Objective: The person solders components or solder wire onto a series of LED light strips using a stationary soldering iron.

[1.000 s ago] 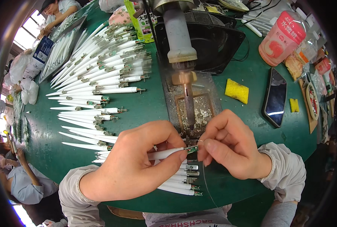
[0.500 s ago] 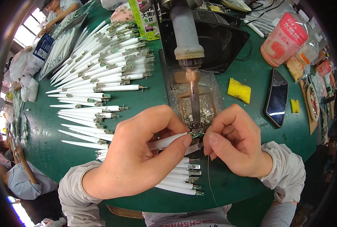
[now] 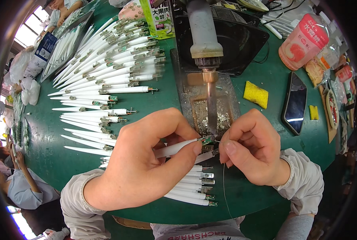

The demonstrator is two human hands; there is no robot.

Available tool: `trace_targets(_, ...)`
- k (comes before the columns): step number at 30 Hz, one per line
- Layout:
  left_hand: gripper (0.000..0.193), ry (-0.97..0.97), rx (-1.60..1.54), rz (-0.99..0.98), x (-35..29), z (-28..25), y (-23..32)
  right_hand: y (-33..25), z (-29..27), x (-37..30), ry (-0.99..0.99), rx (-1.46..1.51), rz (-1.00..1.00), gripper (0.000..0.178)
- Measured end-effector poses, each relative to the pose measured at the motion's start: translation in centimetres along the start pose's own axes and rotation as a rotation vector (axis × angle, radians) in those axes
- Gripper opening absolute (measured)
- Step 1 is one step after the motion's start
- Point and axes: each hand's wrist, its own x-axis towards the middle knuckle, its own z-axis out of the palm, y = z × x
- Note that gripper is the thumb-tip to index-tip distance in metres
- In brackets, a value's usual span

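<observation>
My left hand (image 3: 144,164) pinches a white tapered tube (image 3: 172,150) between thumb and fingers. From the tube's right end sticks a small green circuit board (image 3: 206,140). A soldering iron (image 3: 211,106) points down from above, its dark tip beside the board's right end; whether they touch I cannot tell. My right hand (image 3: 252,150) is closed on a thin solder wire (image 3: 224,188), with the wire's short end reaching left toward the tip and its long tail hanging down. Under my hands lie several similar white tubes (image 3: 188,186) with boards at their right ends.
A large fan of white tubes (image 3: 106,76) covers the green table's left side. Beneath the iron sits a tray of solder scraps (image 3: 222,116). To the right are a yellow sponge (image 3: 255,95), a phone (image 3: 295,104) and a pink bottle (image 3: 304,42). Other people sit at the far left.
The board has shifted slightly left relative to the iron's tip, which was over its middle. My right hand has moved a little right with the wire. Both grips are unchanged.
</observation>
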Motion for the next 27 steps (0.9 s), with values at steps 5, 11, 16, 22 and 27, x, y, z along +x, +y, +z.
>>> trace_targets(5,0.008,0.006,-0.05,-0.072,0.21,0.19,0.23,0.03,0.09,0.14,-0.002,0.009,0.013,0.011)
trace_targets(11,0.008,0.021,-0.071,-0.076,0.41,0.3,0.31,0.06,0.09,0.2,-0.004,0.0,0.002,0.012)
trace_targets(16,0.009,0.021,-0.054,-0.024,0.46,0.3,0.22,-0.17,0.24,0.39,-0.004,0.041,-0.006,0.011)
trace_targets(22,0.01,0.016,-0.098,-0.129,0.61,0.07,0.48,-0.07,0.14,0.38,-0.019,0.037,-0.021,0.011)
trace_targets(27,0.007,-0.007,-0.104,-0.182,0.39,-0.42,0.13,0.19,-0.05,0.4,-0.027,0.056,0.003,0.01)
